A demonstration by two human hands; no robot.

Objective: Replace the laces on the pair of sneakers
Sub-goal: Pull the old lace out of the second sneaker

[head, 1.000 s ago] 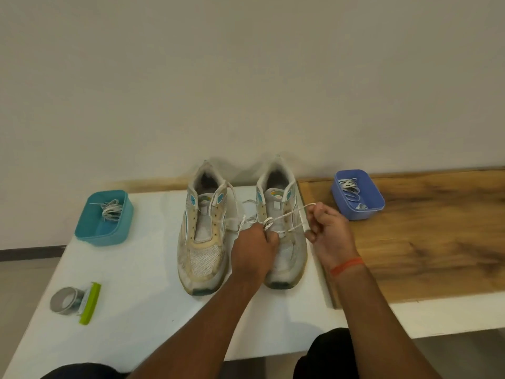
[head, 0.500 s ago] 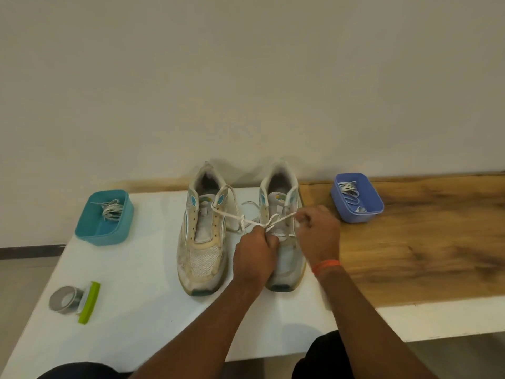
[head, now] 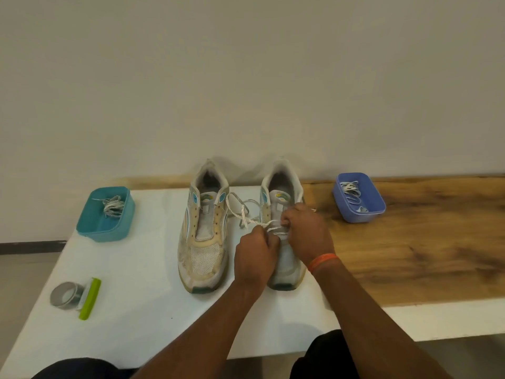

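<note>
- Two worn white sneakers stand side by side on the white table (head: 136, 310), toes toward the person, heels at the wall.
- Left sneaker (head: 203, 228): eyelets bare, tongue exposed, nothing touching it.
- Right sneaker (head: 282, 203): both hands over its middle; toe partly hidden behind the left wrist.
- Left hand (head: 255, 257): grip closed in a fist, pinching the white lace (head: 247, 221) just in front of the right sneaker's eyelets.
- Right hand (head: 307, 232): grip curled tight on the lace over the tongue; fingertips hidden, exact pinch point cannot be told. Orange band (head: 322, 261) on that wrist.
- The lace runs from the hands up and left in a loose loop that lies in the gap between the two sneakers, its far end near the left sneaker's collar.
- Teal tub (head: 106, 214) at the table's far left, holding a bundle of greyish laces (head: 112, 207).
- Blue tub (head: 359, 198) on the wooden surface (head: 423, 242) right of the sneakers, holding white laces (head: 349, 188).
- Grey tape roll (head: 67, 295) with a green-edged dispenser (head: 90, 298) near the table's front left, well apart from the sneakers.
- Dark trousers visible at the bottom edge.
</note>
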